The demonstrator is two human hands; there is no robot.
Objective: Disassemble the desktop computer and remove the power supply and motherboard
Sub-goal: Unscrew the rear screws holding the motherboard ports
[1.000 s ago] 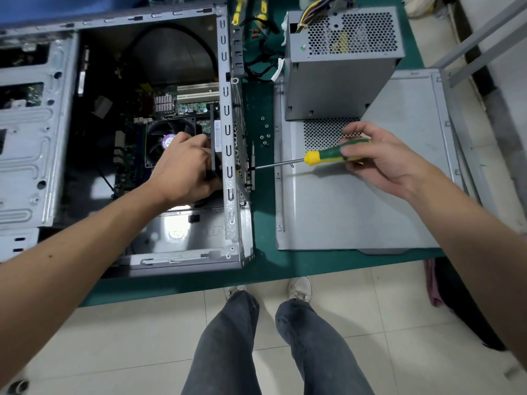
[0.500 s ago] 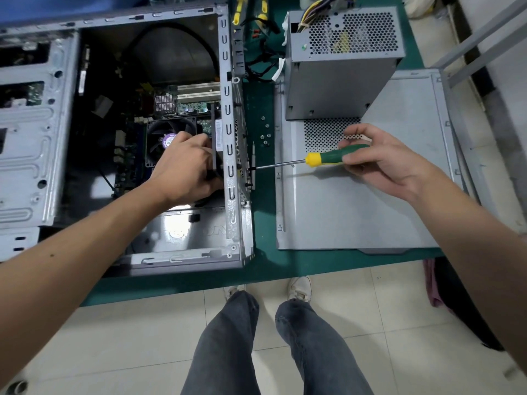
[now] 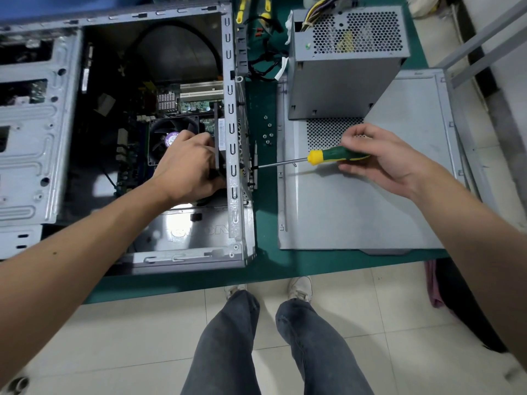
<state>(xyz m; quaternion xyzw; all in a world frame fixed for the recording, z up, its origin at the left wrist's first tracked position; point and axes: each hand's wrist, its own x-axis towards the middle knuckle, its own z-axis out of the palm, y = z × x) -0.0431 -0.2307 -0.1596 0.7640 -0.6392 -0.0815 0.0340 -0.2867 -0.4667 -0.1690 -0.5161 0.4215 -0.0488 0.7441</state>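
Head view: right hand grips the screwdriver against the case rear — left hand clasps an inner part, steadying it.

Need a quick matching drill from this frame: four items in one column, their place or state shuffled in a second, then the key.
Things:
1. power supply
2. screwdriver
3. loose screws
4. left hand

Places or states:
A. lying on the green mat between case and side panel
B. inside the open case, next to the CPU fan
C. standing on the removed side panel, out of the case
D. held in the right hand, tip at the case's rear edge

Pairs: 1-C, 2-D, 3-A, 4-B
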